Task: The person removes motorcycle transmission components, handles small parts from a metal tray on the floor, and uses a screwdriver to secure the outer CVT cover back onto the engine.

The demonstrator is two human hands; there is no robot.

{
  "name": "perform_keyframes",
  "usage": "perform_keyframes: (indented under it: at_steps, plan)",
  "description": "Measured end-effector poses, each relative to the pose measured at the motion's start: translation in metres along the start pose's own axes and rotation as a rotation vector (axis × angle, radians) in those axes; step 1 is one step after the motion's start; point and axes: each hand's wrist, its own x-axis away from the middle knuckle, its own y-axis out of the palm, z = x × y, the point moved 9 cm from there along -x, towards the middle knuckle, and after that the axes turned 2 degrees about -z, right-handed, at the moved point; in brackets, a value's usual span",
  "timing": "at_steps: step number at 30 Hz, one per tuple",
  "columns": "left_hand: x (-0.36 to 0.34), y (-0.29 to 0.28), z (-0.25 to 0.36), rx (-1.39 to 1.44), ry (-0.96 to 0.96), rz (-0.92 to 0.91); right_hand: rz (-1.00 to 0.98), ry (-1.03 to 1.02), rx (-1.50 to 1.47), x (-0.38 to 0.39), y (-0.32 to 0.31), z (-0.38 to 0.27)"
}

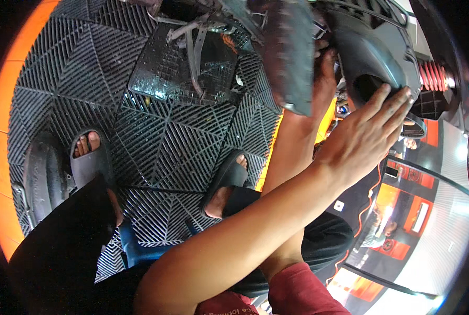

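Observation:
My left hand (363, 134) reaches across to the right, over my right forearm. Its fingers are stretched out against a dark grey moulded housing (368, 47), beside an oval opening; the thumb is hidden. Further in, my right hand (326, 65) is up between that housing and a black, ribbed, tyre-like part (288, 58). Its fingers are bent and partly covered, so what they grip cannot be made out. Both parts belong to a vehicle like a motorcycle or scooter. A coil spring (433, 76) in red shows beyond the housing.
A metal stand (195, 58) rises over a wet black panel (176, 73). Ribbed dark floor tiles (155, 142) have an orange border (0, 131). At the left lies a black rounded object (45, 168). Below my legs is a blue frame (140, 252); an orange cable (370, 197) runs at the right.

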Motion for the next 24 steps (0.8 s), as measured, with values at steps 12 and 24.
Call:
perform_keyframes:
  at_steps: [12, 24]
  plan:
    - [0.005, 0.011, -0.007, 0.014, -0.046, 0.087, -0.005, 0.065, 0.005, -0.002, -0.005, 0.019]
    - [0.005, 0.022, 0.001, 0.016, -0.038, 0.111, -0.009, 0.117, -0.007, -0.007, -0.004, 0.036]
